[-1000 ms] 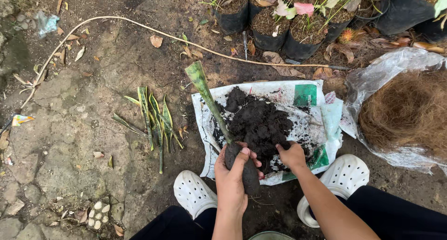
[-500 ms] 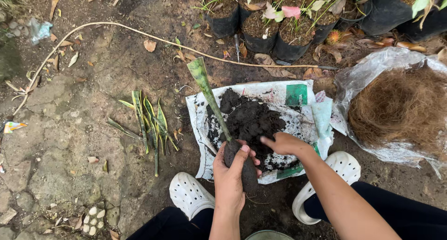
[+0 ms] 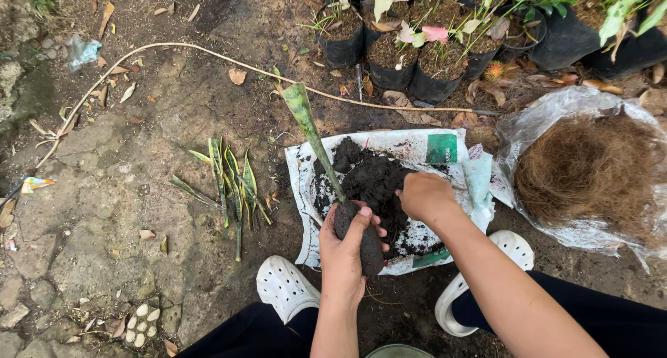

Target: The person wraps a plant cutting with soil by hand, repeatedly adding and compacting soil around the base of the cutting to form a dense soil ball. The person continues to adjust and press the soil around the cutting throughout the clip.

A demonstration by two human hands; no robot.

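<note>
My left hand (image 3: 344, 241) grips a small black nursery bag (image 3: 364, 243) filled with soil, from which a long green leaf cutting (image 3: 310, 132) stands up. My right hand (image 3: 424, 197) is closed over the pile of dark soil (image 3: 372, 181) on a white printed sack (image 3: 417, 150) spread on the ground. Whether it holds soil I cannot tell. My two white clogs (image 3: 285, 288) rest on the dirt just below the sack.
Several green leaf cuttings (image 3: 229, 188) lie on the ground left of the sack. A clear plastic bag of brown coconut fibre (image 3: 587, 170) sits at the right. Black bags with potted plants (image 3: 431, 66) line the top. A thin pale stem (image 3: 174, 49) curves across the dirt.
My right hand moved from beside the black bag up onto the soil pile. My left hand kept its grip on the bag and cutting.
</note>
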